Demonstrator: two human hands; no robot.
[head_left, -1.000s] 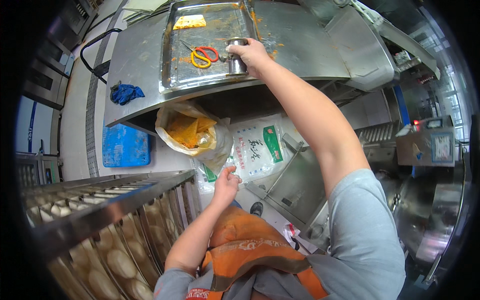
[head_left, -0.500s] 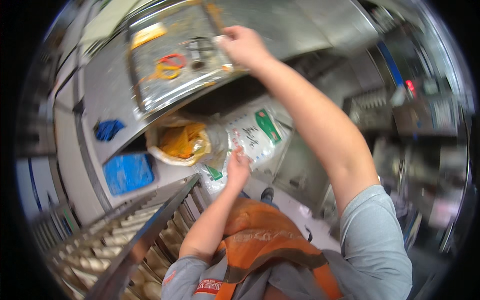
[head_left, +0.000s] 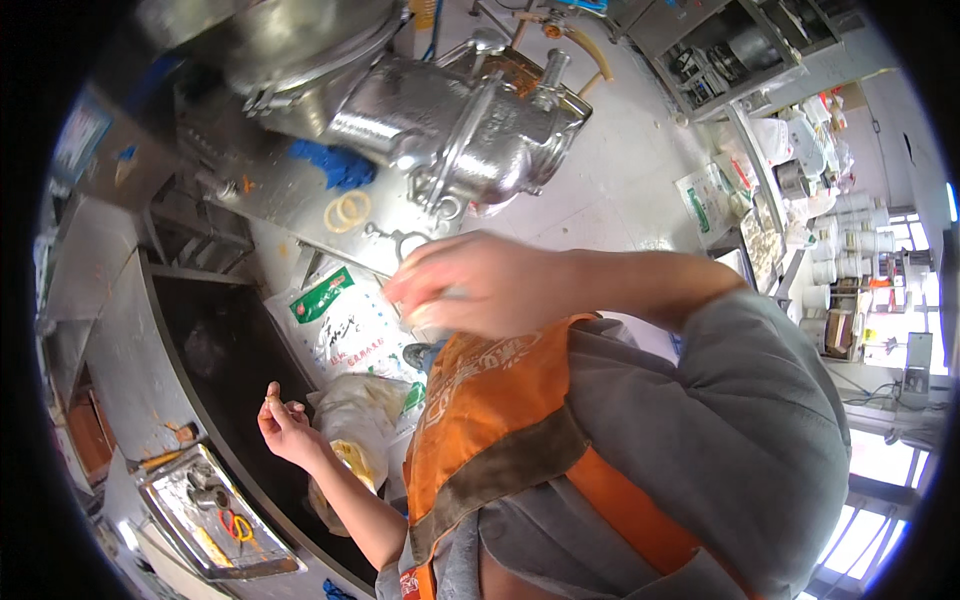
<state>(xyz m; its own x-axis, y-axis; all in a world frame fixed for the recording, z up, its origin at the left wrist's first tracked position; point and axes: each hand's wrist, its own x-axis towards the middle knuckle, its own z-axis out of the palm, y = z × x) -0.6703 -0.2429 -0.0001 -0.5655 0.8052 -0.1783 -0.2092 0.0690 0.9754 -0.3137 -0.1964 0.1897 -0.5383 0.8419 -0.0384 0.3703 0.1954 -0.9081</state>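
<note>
My right hand (head_left: 470, 285) hovers in front of my chest, blurred, its fingers bent together; a small pale spot shows at them, too smeared to name. Just past its fingertips, a small metal clamp-like part (head_left: 408, 242) lies at the edge of the metal worktop. My left hand (head_left: 288, 430) is raised in the air beside a dark open cabinet. Its fingers are loosely bent with the tips apart, and nothing shows in them. Below that hand stands a white sack (head_left: 365, 410) with something yellow in it. A white printed bag with green patches (head_left: 345, 325) lies close by.
A large shiny metal machine (head_left: 470, 125) with a bolted round housing fills the far worktop (head_left: 625, 165). Beside it are a blue cloth (head_left: 335, 163) and yellowish rings (head_left: 348, 211). At lower left, a metal tray (head_left: 285, 566) holds yellow-and-red scissors (head_left: 237, 526). Shelves with white tubs (head_left: 850, 240) stand right.
My view has swung right, from the tray to the machine. My right hand has left the tray's edge and come in front of my chest. My left hand has risen off the white bags.
</note>
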